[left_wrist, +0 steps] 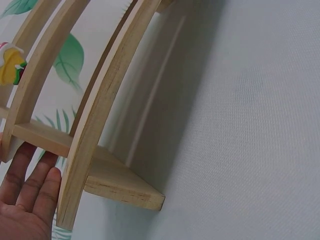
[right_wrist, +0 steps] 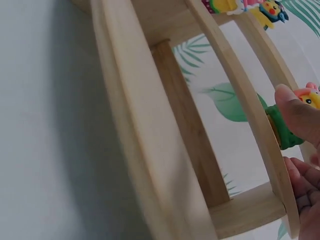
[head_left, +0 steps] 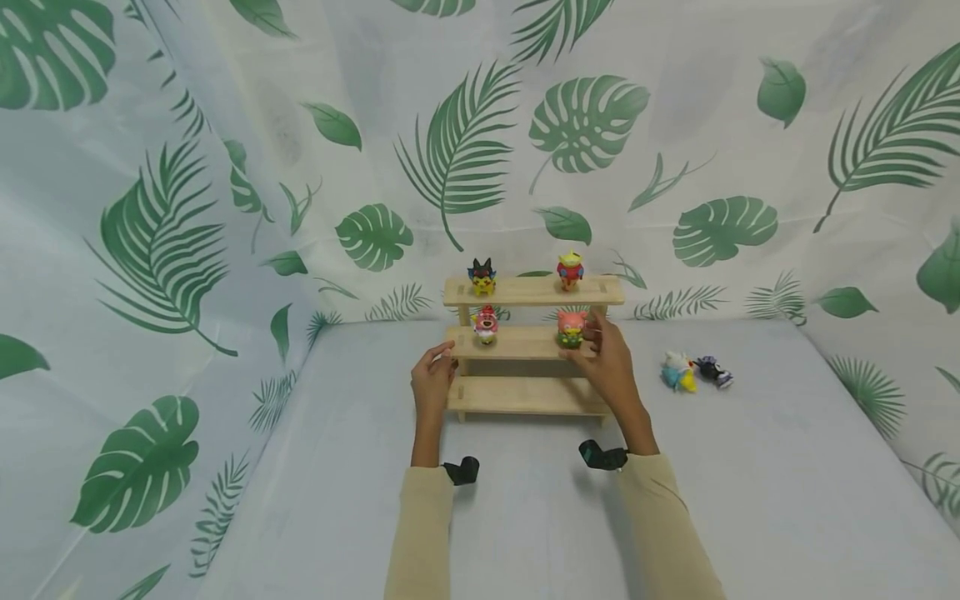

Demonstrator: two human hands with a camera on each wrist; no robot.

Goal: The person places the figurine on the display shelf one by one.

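Observation:
A three-tier wooden display shelf (head_left: 525, 395) stands before me. At the left end of its middle tier, my left hand (head_left: 432, 382) grips the board's edge, fingers (left_wrist: 42, 187) reaching beneath it in the left wrist view. My right hand (head_left: 609, 358) is at the tier's other end, its thumb and fingers about a pink-and-green figurine (head_left: 572, 330). In the right wrist view the thumb (right_wrist: 289, 100) lies against this figurine, which stands upright on the board; its far side is hidden. A red-hatted pink figurine (head_left: 486, 325) stands on the same tier's left side.
On the top tier stand a yellow figurine with black ears (head_left: 482, 277) and a red-and-yellow figurine (head_left: 570, 271). To the right, a white-and-blue figurine (head_left: 678, 372) and a dark figurine (head_left: 714, 372) lie on the white tabletop (head_left: 750, 483). Leaf-patterned cloth hangs behind the shelf.

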